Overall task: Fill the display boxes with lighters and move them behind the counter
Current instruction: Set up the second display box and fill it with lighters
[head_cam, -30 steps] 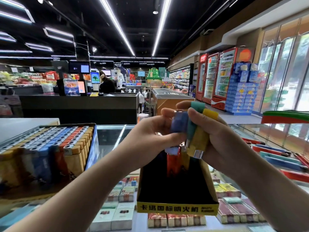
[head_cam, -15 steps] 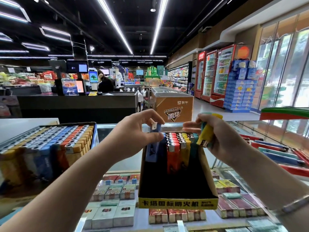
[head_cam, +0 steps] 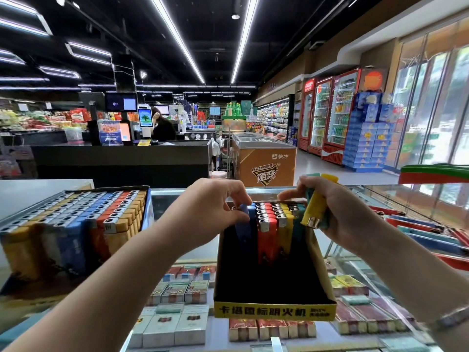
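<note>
We are filling the box [head_cam: 272, 309] with lighters. It sits on the glass counter [head_cam: 177, 196], near the front edge, a bit right of the middle. Only its far end has lighters [head_cam: 266, 224] in it: blue, red, yellow and teal rows standing up. The near part is bare and dark.

Our left hand [head_cam: 210, 212] pinches a blue lighter [head_cam: 242, 224] and pushes it down into the left row. Its fingers curl around the top of that lighter. Our right hand [head_cam: 337, 214] holds a small bunch [head_cam: 314, 201] over the far right corner of the box. We see a yellow one and a teal one in its curled fingers. One finger reaches out and touches the box's far rim.

Next, we think the left hand should let go of the blue one, then take another from the bunch. Each one must go in straight, with the metal top up, snug by its row.

A full box [head_cam: 76, 224] sits by the left edge of the counter.

Half a second ago the blue lighter stuck up higher. Now it is deeper in the row. The right hand has stayed about where it was.
</note>
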A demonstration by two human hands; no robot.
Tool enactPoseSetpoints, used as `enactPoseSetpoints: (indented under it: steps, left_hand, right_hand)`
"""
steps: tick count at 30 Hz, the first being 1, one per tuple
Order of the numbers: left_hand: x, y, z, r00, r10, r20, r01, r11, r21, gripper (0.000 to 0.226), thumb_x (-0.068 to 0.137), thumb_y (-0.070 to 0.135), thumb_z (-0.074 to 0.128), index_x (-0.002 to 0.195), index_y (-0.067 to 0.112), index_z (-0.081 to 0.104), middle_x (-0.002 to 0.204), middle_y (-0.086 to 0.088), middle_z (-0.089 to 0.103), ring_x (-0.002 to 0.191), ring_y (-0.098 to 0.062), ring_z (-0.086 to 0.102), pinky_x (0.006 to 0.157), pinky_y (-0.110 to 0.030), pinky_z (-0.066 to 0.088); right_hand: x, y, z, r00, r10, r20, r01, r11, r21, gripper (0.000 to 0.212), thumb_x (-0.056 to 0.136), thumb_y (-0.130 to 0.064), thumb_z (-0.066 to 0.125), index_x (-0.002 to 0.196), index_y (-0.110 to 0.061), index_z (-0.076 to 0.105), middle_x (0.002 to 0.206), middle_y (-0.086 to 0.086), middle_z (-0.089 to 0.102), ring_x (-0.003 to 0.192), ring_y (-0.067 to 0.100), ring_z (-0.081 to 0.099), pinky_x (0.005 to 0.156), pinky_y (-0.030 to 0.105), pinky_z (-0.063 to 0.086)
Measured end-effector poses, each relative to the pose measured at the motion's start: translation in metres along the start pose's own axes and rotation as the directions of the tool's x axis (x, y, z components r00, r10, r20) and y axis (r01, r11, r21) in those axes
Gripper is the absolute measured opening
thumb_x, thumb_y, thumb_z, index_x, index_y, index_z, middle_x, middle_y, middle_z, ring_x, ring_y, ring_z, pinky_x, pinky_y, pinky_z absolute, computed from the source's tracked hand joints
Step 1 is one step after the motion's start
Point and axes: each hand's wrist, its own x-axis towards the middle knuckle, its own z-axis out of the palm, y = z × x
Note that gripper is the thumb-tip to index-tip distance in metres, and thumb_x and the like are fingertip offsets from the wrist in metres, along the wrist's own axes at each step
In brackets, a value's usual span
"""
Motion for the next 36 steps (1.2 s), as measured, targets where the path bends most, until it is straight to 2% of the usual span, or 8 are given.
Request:
enactPoseSetpoints:
  steps: [6, 11, 13, 19, 24, 27, 33, 36]
  left_hand:
    - [0.0, 0.0, -0.001, 0.998, 0.049, 0.026, -0.05, 0.998, 0.027, 0.026, 0.079, 0.011, 0.071, 0.087, 0.035, 0.069, 0.089, 0.018, 0.061, 0.074, -0.001, 0.06, 0.073, -0.028, 0.053]
    - [-0.001, -0.001, 0.005, 0.996, 0.083, 0.024, -0.084, 0.996, 0.025, 0.026, 0.079, 0.011, 0.071, 0.094, 0.033, 0.072, 0.085, 0.016, 0.056, 0.079, -0.002, 0.055, 0.074, -0.028, 0.051]
    - [0.0, -0.002, 0.006, 0.996, 0.075, 0.055, -0.077, 0.997, 0.024, 0.028, 0.08, 0.012, 0.07, 0.097, 0.034, 0.071, 0.085, 0.02, 0.052, 0.08, 0.0, 0.052, 0.073, -0.021, 0.05]
    - [0.001, -0.006, 0.003, 0.993, 0.073, 0.093, -0.077, 0.996, 0.042, 0.019, 0.083, 0.031, 0.066, 0.1, 0.038, 0.069, 0.094, 0.027, 0.048, 0.092, 0.006, 0.044, 0.073, -0.005, 0.035]
    - [0.0, -0.005, 0.004, 0.993, 0.099, 0.063, -0.102, 0.994, 0.05, 0.018, 0.081, 0.044, 0.061, 0.097, 0.04, 0.068, 0.093, 0.025, 0.05, 0.093, 0.005, 0.046, 0.072, -0.005, 0.035]
    - [-0.001, -0.003, 0.005, 0.991, 0.124, 0.04, -0.128, 0.985, 0.113, 0.024, 0.08, 0.049, 0.056, 0.101, 0.041, 0.066, 0.092, 0.026, 0.051, 0.096, 0.008, 0.044, 0.073, -0.005, 0.035]
    - [-0.004, 0.017, 0.016, 0.946, 0.273, -0.173, -0.254, 0.959, 0.123, 0.039, 0.077, 0.06, 0.051, 0.111, 0.042, 0.056, 0.092, 0.035, 0.049, 0.098, 0.007, 0.046, 0.081, -0.018, 0.042]
    - [-0.005, 0.027, 0.024, 0.884, 0.427, -0.191, -0.368, 0.887, 0.279, 0.04, 0.077, 0.055, 0.056, 0.113, 0.039, 0.05, 0.1, 0.023, 0.058, 0.096, 0.0, 0.053, 0.08, -0.02, 0.046]
  right_hand:
    - [0.0, 0.0, 0.001, 1.0, 0.005, 0.002, -0.005, 1.0, 0.011, 0.014, 0.092, -0.025, 0.051, 0.091, -0.011, 0.052, 0.097, 0.017, 0.071, 0.089, 0.031, 0.06, 0.068, 0.036, 0.049]
    - [0.0, 0.001, 0.001, 1.0, 0.003, 0.001, -0.003, 1.0, -0.003, 0.015, 0.091, -0.026, 0.051, 0.09, -0.011, 0.052, 0.098, 0.017, 0.071, 0.097, 0.034, 0.058, 0.072, 0.039, 0.048]
    - [0.0, 0.0, 0.001, 1.0, 0.009, 0.0, -0.009, 1.0, -0.002, 0.015, 0.091, -0.026, 0.052, 0.09, -0.011, 0.053, 0.098, 0.017, 0.071, 0.097, 0.035, 0.058, 0.075, 0.04, 0.048]
    - [-0.003, -0.002, 0.001, 1.0, -0.021, -0.023, 0.021, 0.999, 0.029, 0.021, 0.091, -0.028, 0.051, 0.078, -0.013, 0.057, 0.079, 0.011, 0.071, 0.073, 0.021, 0.063, 0.062, 0.033, 0.05]
    - [-0.002, -0.004, 0.0, 0.972, -0.16, -0.173, 0.147, 0.985, -0.084, 0.028, 0.09, -0.037, 0.053, 0.069, -0.019, 0.057, 0.057, -0.001, 0.057, 0.055, 0.015, 0.051, 0.048, 0.024, 0.039]
    - [-0.003, -0.01, -0.003, 0.948, -0.208, -0.241, 0.211, 0.977, -0.015, 0.029, 0.084, -0.042, 0.058, 0.066, -0.02, 0.056, 0.053, -0.004, 0.056, 0.048, 0.011, 0.051, 0.043, 0.023, 0.04]
    - [-0.013, -0.015, 0.004, 0.979, -0.203, 0.024, 0.198, 0.971, 0.135, 0.055, 0.051, -0.051, 0.075, 0.081, -0.013, 0.048, 0.06, 0.006, 0.047, 0.042, 0.012, 0.053, 0.039, 0.023, 0.043]
    - [-0.018, -0.012, 0.017, 0.962, -0.217, 0.164, 0.192, 0.969, 0.156, 0.069, 0.034, -0.056, 0.086, 0.075, -0.012, 0.051, 0.051, 0.003, 0.048, 0.04, 0.013, 0.052, 0.038, 0.023, 0.044]
